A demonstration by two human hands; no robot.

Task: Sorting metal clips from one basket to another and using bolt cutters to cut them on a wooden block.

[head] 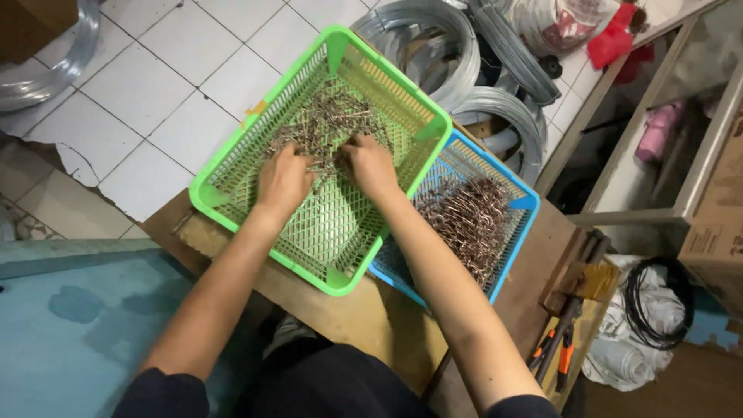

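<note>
At the far left a coil of grey wire (46, 70) lies on the white tiled floor (170, 77). A wooden board (364, 317) carries a green plastic basket (232, 166), tilted so that its far corner points up and away. A heap of small bent metal wire pieces (329, 124) lies in the upper part of the basket. The left hand (282, 179) rests palm down at the near edge of the heap, fingers curled into the pieces; whether they pinch any I cannot tell. Just beside it, the right hand (370, 164) also lies palm down, fingertips buried in the same heap, grip hidden. Under the green basket's right edge sits a blue basket (520, 203) holding a bigger pile of brownish wire hooks (468, 220). Behind it more wire coils (464, 70) are stacked. At the lower right, orange-handled pliers (559, 352) lie on the board's edge.
</note>
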